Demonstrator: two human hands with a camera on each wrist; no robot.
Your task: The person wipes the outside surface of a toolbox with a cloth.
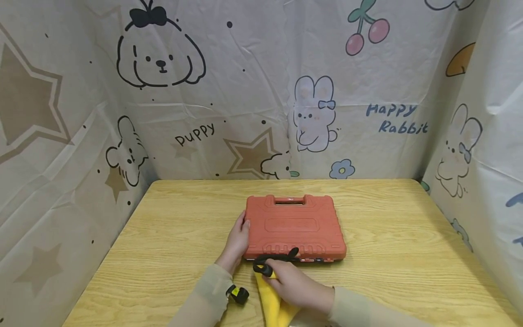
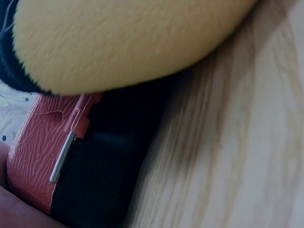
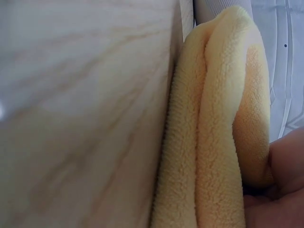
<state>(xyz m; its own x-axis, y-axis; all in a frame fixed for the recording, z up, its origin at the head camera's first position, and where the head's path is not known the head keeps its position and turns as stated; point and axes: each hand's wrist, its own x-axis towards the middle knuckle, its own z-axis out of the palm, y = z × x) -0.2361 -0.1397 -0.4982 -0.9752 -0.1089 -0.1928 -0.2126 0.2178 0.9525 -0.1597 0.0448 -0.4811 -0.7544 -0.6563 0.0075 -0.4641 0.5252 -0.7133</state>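
A red plastic carrying case (image 1: 292, 225) with a built-in handle lies flat on the table, its handle side facing the back wall. My left hand (image 1: 236, 240) holds the case by its left side. In the left wrist view, the red lid (image 2: 35, 154) shows above a black base, with a metal hinge pin along the seam. Just in front of the case, my right hand (image 1: 298, 286) grips a fuzzy yellow cloth (image 1: 267, 302) with black edging. The cloth hangs in folds below that hand; in the right wrist view the folded cloth (image 3: 218, 118) reaches the tabletop.
The wood-grain table (image 1: 184, 218) extends on both sides of the case. Patterned fabric (image 1: 253, 91) with cartoon drawings encloses the back and both sides. A black wrist device (image 1: 239, 294) with a yellow label sits at the left sleeve.
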